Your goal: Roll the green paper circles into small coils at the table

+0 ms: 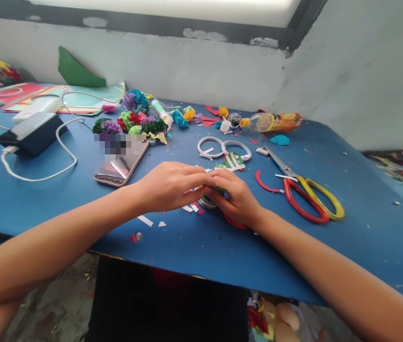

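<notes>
Both my hands meet over the middle of the blue table. My left hand [176,186] reaches in with bent fingers, its fingertips pressed at the fingers of my right hand [239,197]. Between them is a small green piece [220,189], pinched by my right hand and mostly hidden by the fingers. Just beneath shows a rounded green-and-white striped thing [207,202], partly covered. Beyond the hands lies a green disc with white strips [233,160], near two white rolls of narrow paper strip [210,147]. White and red paper scraps [146,220] lie around the hands.
Large scissors [306,199] with red and yellow handles lie at the right, beside a red curved strip [265,183]. A phone [123,161], a dark box with a white cable [32,134] and ruffled paper flowers [135,100] are at the left. A bottle [276,122] lies near the wall.
</notes>
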`<state>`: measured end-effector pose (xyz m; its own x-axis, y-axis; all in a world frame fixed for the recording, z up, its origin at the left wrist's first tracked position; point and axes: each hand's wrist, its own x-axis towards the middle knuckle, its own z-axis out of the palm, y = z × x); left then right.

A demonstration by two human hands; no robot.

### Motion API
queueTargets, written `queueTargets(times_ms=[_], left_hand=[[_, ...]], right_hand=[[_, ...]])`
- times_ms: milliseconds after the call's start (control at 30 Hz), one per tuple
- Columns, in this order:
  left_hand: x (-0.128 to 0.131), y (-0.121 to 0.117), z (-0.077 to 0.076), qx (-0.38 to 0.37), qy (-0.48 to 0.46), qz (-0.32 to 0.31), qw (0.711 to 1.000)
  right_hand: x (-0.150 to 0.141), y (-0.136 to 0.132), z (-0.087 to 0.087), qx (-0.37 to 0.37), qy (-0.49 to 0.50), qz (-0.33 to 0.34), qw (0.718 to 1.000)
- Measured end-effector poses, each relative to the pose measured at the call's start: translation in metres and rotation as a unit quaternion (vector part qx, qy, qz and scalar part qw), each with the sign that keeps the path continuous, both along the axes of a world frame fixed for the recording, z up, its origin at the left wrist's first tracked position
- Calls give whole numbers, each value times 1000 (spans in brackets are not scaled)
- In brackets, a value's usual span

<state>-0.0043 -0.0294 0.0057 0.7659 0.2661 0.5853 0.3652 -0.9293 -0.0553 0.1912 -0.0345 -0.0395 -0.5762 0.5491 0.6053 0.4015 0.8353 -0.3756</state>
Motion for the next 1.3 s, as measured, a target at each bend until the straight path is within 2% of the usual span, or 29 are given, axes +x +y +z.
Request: queueTargets(times_ms=[1300], left_hand=[[1,0,-1,-2,-7,-5,1000]], right_hand=[[0,1,-1,-10,-3,1,1000]])
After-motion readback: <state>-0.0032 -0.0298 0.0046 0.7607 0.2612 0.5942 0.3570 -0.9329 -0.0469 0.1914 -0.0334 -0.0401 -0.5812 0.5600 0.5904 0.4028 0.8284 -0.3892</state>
